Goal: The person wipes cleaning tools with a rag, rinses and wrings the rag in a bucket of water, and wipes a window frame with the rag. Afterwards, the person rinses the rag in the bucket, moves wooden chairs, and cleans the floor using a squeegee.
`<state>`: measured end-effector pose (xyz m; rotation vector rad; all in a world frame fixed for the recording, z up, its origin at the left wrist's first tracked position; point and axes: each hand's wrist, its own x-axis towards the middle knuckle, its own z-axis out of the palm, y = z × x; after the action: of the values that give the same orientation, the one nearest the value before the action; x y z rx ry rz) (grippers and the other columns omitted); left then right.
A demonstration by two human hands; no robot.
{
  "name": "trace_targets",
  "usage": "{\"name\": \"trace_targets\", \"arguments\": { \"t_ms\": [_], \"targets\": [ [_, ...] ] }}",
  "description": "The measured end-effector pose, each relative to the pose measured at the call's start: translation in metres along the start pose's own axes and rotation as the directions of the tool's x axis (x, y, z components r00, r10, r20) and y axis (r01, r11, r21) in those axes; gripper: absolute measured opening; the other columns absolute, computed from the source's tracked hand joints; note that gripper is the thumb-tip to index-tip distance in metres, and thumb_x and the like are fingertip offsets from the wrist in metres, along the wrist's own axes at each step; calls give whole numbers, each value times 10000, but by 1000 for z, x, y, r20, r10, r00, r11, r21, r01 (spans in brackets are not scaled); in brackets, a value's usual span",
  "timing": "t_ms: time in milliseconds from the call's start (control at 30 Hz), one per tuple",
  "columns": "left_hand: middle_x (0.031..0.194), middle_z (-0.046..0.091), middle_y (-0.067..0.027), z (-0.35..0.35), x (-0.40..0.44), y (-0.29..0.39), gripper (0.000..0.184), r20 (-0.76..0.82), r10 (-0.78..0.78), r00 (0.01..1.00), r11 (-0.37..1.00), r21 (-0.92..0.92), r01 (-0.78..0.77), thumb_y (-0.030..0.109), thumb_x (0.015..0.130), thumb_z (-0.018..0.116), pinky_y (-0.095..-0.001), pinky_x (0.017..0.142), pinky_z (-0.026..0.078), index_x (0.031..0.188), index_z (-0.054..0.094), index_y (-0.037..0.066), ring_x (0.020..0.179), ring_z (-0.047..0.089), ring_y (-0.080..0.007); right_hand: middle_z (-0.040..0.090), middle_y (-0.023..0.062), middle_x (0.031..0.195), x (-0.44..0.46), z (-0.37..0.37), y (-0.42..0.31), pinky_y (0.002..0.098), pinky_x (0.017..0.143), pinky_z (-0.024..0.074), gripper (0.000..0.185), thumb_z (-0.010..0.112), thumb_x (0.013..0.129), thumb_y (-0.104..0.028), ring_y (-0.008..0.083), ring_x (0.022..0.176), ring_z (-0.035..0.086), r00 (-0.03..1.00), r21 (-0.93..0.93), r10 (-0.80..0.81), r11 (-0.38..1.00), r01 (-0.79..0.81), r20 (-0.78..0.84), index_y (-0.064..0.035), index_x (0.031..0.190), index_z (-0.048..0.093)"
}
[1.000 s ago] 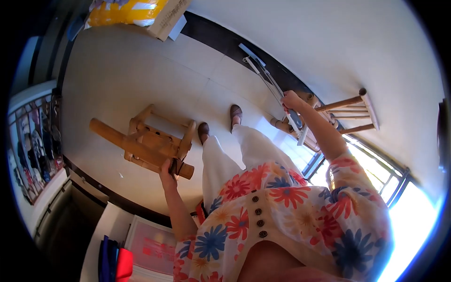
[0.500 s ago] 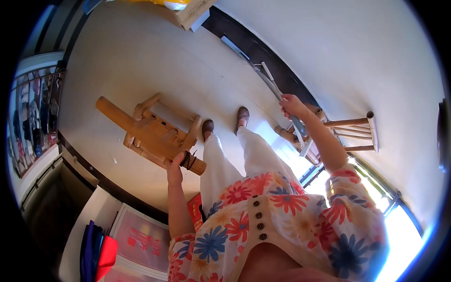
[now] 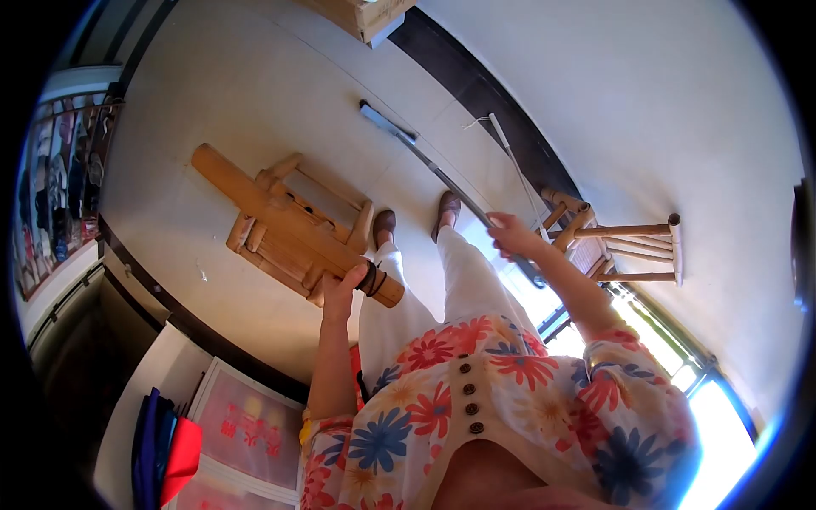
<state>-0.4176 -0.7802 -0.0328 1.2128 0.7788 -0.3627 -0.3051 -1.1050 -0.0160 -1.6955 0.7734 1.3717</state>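
Note:
My left hand [image 3: 342, 287] is closed on a bamboo chair [image 3: 285, 225] at left, near the end of a thick pole wrapped with dark cord. The chair is tilted, and part of its frame is hidden beneath the pole. My right hand [image 3: 512, 236] grips the grey handle of a long broom [image 3: 450, 183]. Its narrow, pale blue head reaches the floor ahead of my feet, and the handle's end extends back past my wrist. Beyond that hand, a thin white stick [image 3: 514, 157] with a string at its tip leans by a second bamboo chair [image 3: 586, 234].
A cardboard box [image 3: 365, 17] sits at the top by the dark baseboard. Shoes fill a rack [image 3: 64, 187] at far left. White drawers [image 3: 238, 416] and red and blue folded items [image 3: 174, 450] stand at lower left. My shoes [image 3: 447, 208] are on the pale floor.
The broom head has swung left and closer to my feet, apart from the white stick. The held chair and my left hand have shifted slightly right in view.

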Motion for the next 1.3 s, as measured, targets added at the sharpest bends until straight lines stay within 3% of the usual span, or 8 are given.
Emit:
{"name": "trace_targets", "arguments": {
  "t_ms": [367,567,933,967,1033,1100,1233,1300],
  "targets": [
    [902,585,-26,-4,8,-3,318,94,-7,996,999,-35,10,168,694,695,-248,757,434,947,590,8,821,541,-113,475,50,605,77,27,95,293,402,426,623,451,831,-86,127,457,476,953,-426,-284,879,214,-109,-180,1393,200],
    [917,575,-28,-6,12,-3,358,115,-18,993,997,-78,27,157,690,704,-244,759,435,985,570,5,836,537,-111,482,62,609,-19,74,38,312,353,419,575,459,833,-94,145,394,461,976,265,95,953,-147,197,-189,1370,277],
    [853,561,-8,-6,16,-8,279,140,-29,990,992,-115,45,113,684,701,-230,666,439,914,582,11,738,525,-94,546,121,594,167,-18,-130,381,457,484,525,516,750,-69,250,500,573,903,-232,-343,929,287,-257,-14,1255,383],
    [854,561,-8,-7,17,-11,278,151,-25,988,992,-116,43,106,682,701,-228,662,438,915,582,11,737,524,-92,573,146,657,206,-16,-133,400,534,496,533,536,731,-73,268,585,593,843,-785,-533,549,285,-67,-16,1243,396],
    [853,560,-10,-9,17,-14,281,170,-24,985,993,-114,44,93,682,699,-229,668,437,923,581,11,743,524,-95,608,184,790,228,19,-121,428,675,498,587,562,705,-76,311,741,607,867,-965,-496,200,167,48,-26,1259,373],
    [852,558,-16,-9,17,-11,288,187,-18,982,993,-112,40,80,683,696,-235,687,436,936,577,12,755,527,-104,599,220,957,206,66,-53,447,743,485,766,557,695,-67,387,843,591,870,-708,-449,681,186,-203,-83,1368,192],
    [932,592,-90,-4,15,2,348,175,83,981,985,-165,-54,143,733,635,-293,795,451,1028,553,-23,863,562,-176,523,312,1080,75,106,42,470,800,440,714,384,781,-26,417,924,568,999,-662,-50,749,25,-19,-190,1406,80],
    [908,588,-113,-4,21,4,337,185,55,981,933,-359,16,166,761,609,-326,809,454,1029,533,-23,860,567,-211,568,254,947,51,107,82,427,711,469,649,386,791,-50,367,775,590,971,-621,-239,760,193,10,-204,1391,195]
  ]
}}
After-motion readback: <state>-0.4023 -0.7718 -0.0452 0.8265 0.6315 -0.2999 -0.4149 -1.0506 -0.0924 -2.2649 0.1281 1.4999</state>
